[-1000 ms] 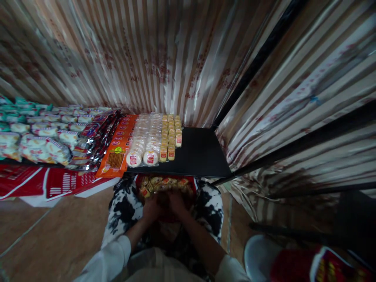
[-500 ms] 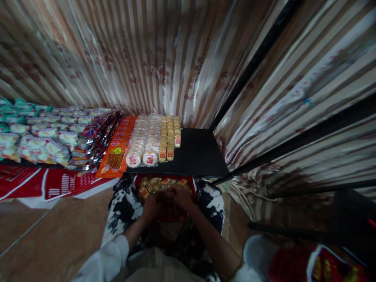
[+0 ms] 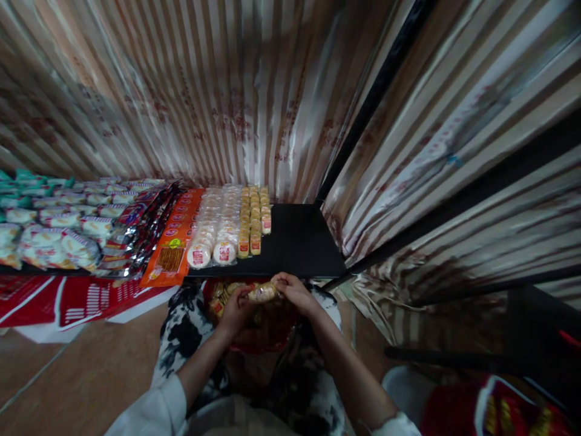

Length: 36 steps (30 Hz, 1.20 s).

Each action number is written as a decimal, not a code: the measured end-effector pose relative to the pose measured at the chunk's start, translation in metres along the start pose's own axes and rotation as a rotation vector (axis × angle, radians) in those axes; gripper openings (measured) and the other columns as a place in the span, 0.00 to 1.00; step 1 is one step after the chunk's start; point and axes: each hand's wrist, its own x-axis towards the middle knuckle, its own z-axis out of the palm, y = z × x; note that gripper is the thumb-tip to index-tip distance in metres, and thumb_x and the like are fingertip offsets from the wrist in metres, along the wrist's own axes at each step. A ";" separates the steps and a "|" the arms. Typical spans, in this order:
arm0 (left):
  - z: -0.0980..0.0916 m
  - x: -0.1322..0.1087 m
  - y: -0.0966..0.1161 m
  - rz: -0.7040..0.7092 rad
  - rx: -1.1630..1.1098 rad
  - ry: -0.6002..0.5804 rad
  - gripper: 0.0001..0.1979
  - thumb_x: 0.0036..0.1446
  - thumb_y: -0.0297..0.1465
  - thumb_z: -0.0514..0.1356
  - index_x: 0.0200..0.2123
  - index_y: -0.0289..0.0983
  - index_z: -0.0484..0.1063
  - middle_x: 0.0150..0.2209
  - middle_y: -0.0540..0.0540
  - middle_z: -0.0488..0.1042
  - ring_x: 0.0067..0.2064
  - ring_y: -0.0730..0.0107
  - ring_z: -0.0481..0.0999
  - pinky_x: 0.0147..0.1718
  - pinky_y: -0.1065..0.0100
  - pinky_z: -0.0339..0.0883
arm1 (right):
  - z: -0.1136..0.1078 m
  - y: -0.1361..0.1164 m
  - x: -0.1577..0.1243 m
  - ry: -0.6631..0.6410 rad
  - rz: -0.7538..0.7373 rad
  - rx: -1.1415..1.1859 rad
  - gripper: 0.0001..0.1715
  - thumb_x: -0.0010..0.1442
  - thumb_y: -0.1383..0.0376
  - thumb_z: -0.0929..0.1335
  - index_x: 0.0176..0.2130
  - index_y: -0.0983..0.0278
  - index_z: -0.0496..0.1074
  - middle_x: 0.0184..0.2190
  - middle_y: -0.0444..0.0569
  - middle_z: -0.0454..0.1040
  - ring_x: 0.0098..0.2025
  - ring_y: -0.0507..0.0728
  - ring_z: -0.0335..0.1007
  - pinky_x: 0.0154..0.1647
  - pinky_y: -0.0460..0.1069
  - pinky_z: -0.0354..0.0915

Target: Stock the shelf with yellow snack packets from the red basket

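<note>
Between my two hands is a small wrapped snack pack (image 3: 263, 293), yellowish in clear film, held level above my lap. My left hand (image 3: 236, 309) pinches its left end and my right hand (image 3: 293, 292) its right end. Beneath them, a red bag (image 3: 265, 346) rests between my knees, with several similar yellow-wrapped snack packs (image 3: 218, 306) inside. Just beyond my hands is the black shelf (image 3: 299, 239). On it, rows of yellow snack packs (image 3: 249, 242) stand beside rows of round white wrapped crackers (image 3: 211, 253).
Left along the shelf lie an orange snack bag (image 3: 170, 257), dark shiny packets (image 3: 140, 233) and white-and-green packets (image 3: 59, 224). Striped curtains (image 3: 245, 91) hang behind. Black metal bars (image 3: 408, 239) cross at right. A red bag of packets (image 3: 494, 412) sits at lower right.
Both hands have come up out of the red bag and moved slightly apart, with a snack pack now visible between them. The view has shifted a little to the right.
</note>
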 end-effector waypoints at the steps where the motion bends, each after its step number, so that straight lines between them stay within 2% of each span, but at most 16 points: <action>1: 0.002 -0.001 0.006 0.014 0.004 -0.005 0.18 0.42 0.30 0.61 0.40 0.34 0.67 0.33 0.48 0.74 0.28 0.75 0.73 0.28 0.73 0.66 | -0.002 -0.001 0.000 0.013 0.007 0.048 0.10 0.45 0.60 0.68 0.28 0.65 0.70 0.19 0.39 0.66 0.21 0.47 0.58 0.21 0.43 0.53; 4: 0.009 -0.004 0.015 0.056 0.003 -0.017 0.19 0.43 0.29 0.61 0.42 0.35 0.66 0.37 0.46 0.75 0.33 0.74 0.74 0.32 0.73 0.68 | -0.006 -0.005 -0.002 0.058 0.039 0.167 0.12 0.43 0.59 0.70 0.28 0.65 0.70 0.22 0.40 0.68 0.24 0.48 0.62 0.23 0.42 0.56; 7: 0.017 -0.004 0.016 0.105 0.034 -0.040 0.21 0.44 0.26 0.59 0.46 0.36 0.65 0.42 0.44 0.74 0.38 0.72 0.75 0.36 0.72 0.69 | -0.010 -0.007 -0.005 0.085 0.079 0.239 0.13 0.42 0.59 0.71 0.28 0.64 0.70 0.24 0.42 0.70 0.26 0.48 0.64 0.24 0.42 0.59; 12: 0.022 -0.005 0.018 0.262 0.290 -0.014 0.24 0.47 0.23 0.55 0.50 0.37 0.65 0.47 0.42 0.69 0.42 0.71 0.73 0.37 0.70 0.69 | -0.016 -0.003 -0.006 0.100 0.123 0.327 0.13 0.41 0.61 0.73 0.27 0.64 0.71 0.23 0.41 0.69 0.25 0.47 0.64 0.22 0.41 0.60; 16: 0.024 -0.004 0.023 0.376 0.428 -0.013 0.23 0.47 0.22 0.55 0.49 0.39 0.66 0.50 0.43 0.68 0.49 0.67 0.70 0.39 0.68 0.69 | -0.019 -0.001 -0.004 0.104 0.125 0.367 0.13 0.41 0.61 0.73 0.28 0.64 0.71 0.23 0.41 0.69 0.24 0.47 0.63 0.22 0.41 0.60; 19: 0.028 -0.001 0.024 0.407 0.461 0.018 0.20 0.47 0.23 0.55 0.46 0.39 0.68 0.48 0.43 0.69 0.49 0.66 0.70 0.40 0.67 0.69 | -0.019 -0.003 -0.004 0.096 0.124 0.383 0.14 0.41 0.60 0.73 0.28 0.64 0.71 0.23 0.41 0.69 0.24 0.47 0.64 0.22 0.41 0.60; 22: 0.032 0.003 0.026 0.343 0.428 0.105 0.16 0.48 0.27 0.56 0.44 0.37 0.69 0.43 0.44 0.72 0.43 0.68 0.72 0.38 0.68 0.68 | -0.019 -0.008 -0.006 0.087 0.096 0.392 0.16 0.43 0.58 0.73 0.32 0.63 0.72 0.26 0.41 0.71 0.24 0.46 0.65 0.22 0.41 0.60; 24: 0.033 0.006 0.031 0.239 0.374 0.123 0.16 0.49 0.31 0.56 0.43 0.36 0.70 0.36 0.47 0.73 0.35 0.71 0.73 0.33 0.71 0.67 | -0.019 -0.012 -0.008 0.059 0.035 0.391 0.20 0.45 0.56 0.72 0.38 0.61 0.73 0.32 0.43 0.73 0.25 0.46 0.66 0.23 0.41 0.61; 26: 0.033 0.009 0.037 0.128 0.299 0.099 0.16 0.49 0.35 0.57 0.41 0.35 0.70 0.28 0.50 0.72 0.28 0.74 0.70 0.27 0.73 0.64 | -0.021 -0.018 -0.011 0.016 -0.030 0.363 0.23 0.48 0.53 0.70 0.43 0.60 0.72 0.36 0.45 0.74 0.27 0.47 0.67 0.25 0.42 0.62; 30: 0.030 0.013 0.054 0.019 0.122 0.029 0.17 0.48 0.42 0.57 0.37 0.34 0.70 0.21 0.53 0.69 0.21 0.77 0.67 0.21 0.75 0.60 | -0.027 -0.027 -0.016 -0.098 -0.113 0.213 0.28 0.53 0.49 0.67 0.48 0.62 0.71 0.30 0.45 0.74 0.31 0.49 0.69 0.32 0.44 0.62; 32: 0.029 0.015 0.061 -0.025 0.071 0.007 0.19 0.48 0.45 0.57 0.35 0.35 0.70 0.17 0.55 0.67 0.19 0.77 0.65 0.19 0.76 0.58 | -0.029 -0.029 -0.016 -0.143 -0.137 0.167 0.29 0.52 0.49 0.67 0.50 0.62 0.69 0.30 0.45 0.74 0.32 0.50 0.69 0.34 0.45 0.62; 36: 0.028 0.022 0.069 -0.080 0.062 -0.059 0.22 0.46 0.49 0.57 0.31 0.34 0.69 0.15 0.54 0.67 0.17 0.78 0.64 0.18 0.76 0.56 | -0.026 -0.025 -0.012 -0.084 -0.132 0.183 0.28 0.49 0.50 0.70 0.46 0.63 0.70 0.31 0.44 0.74 0.28 0.49 0.68 0.27 0.43 0.60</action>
